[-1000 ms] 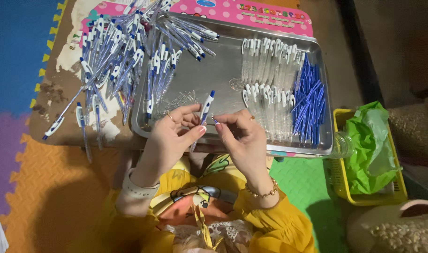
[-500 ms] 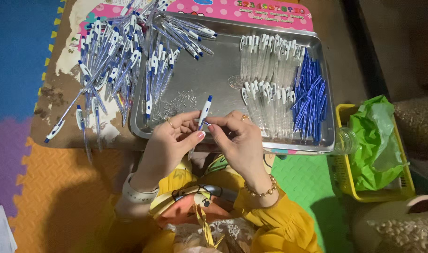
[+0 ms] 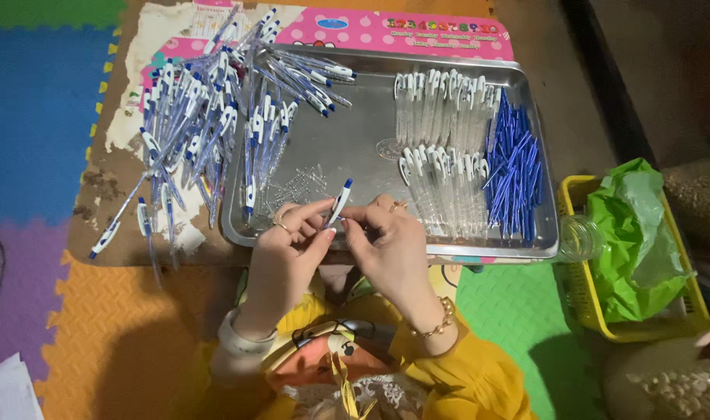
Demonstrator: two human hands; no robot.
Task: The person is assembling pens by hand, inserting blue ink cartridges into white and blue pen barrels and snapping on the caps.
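1. Over the near rim of the metal tray (image 3: 386, 250), my left hand (image 3: 292, 249) and my right hand (image 3: 390, 241) meet, both pinched onto one white pen (image 3: 340, 201) with a blue tip.
2. My left hand's fingers are curled closed around the pen's lower barrel, and my right hand's fingertips are closed on the same end from the other side; the pen tilts up and away from me, its blue tip over the tray's bare middle.
3. Inside the tray, just beyond my left hand, lies a scatter of small clear springs (image 3: 296, 185).
4. At the tray's far right lies a heap of blue refills (image 3: 514, 167), and beside it, toward the middle, two rows of clear pen barrels (image 3: 444, 132) with white clips.
5. Across the tray's left rim and out over the counter (image 3: 98, 183) sprawls a big pile of finished pens (image 3: 207, 124).
6. Right of the tray, touching its corner, lies a clear jar (image 3: 580, 237), then a yellow basket (image 3: 573, 194) holding a green bag (image 3: 631, 241).
7. Nothing lies between my hands and the tray's parts.
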